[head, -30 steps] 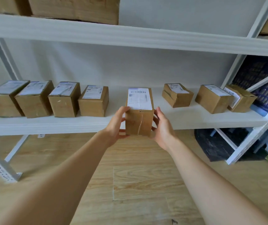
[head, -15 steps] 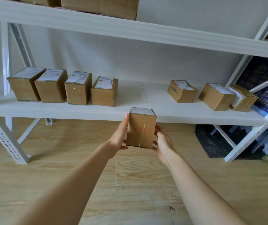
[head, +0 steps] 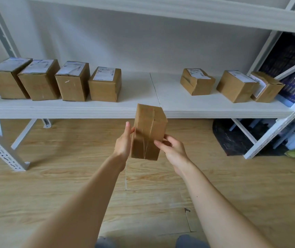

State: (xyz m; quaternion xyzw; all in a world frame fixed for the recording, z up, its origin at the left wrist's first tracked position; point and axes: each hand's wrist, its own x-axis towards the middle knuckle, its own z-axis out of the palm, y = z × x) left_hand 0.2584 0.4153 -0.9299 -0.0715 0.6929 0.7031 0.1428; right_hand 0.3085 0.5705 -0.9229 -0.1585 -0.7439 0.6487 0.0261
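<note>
I hold a small brown cardboard box (head: 149, 131) in the air in front of the white shelf (head: 71, 110), above the wooden floor. Its taped seam faces me and its label is out of sight. My left hand (head: 124, 141) lies flat against the box's left side, fingers straight. My right hand (head: 172, 149) grips the lower right side, with its fingers curled onto the front face.
Several labelled cardboard boxes (head: 71, 81) stand in a row on the shelf's left half, and three more boxes (head: 236, 85) sit on the right half. The shelf's middle has no boxes. An upper shelf (head: 178, 9) runs overhead. Metal legs (head: 3, 151) stand at left; dark stacked goods (head: 289, 65) at right.
The box has come off the shelf and down toward me, tipping so its labelled top turned away. Both hands moved with it; my right hand shifted onto the front.
</note>
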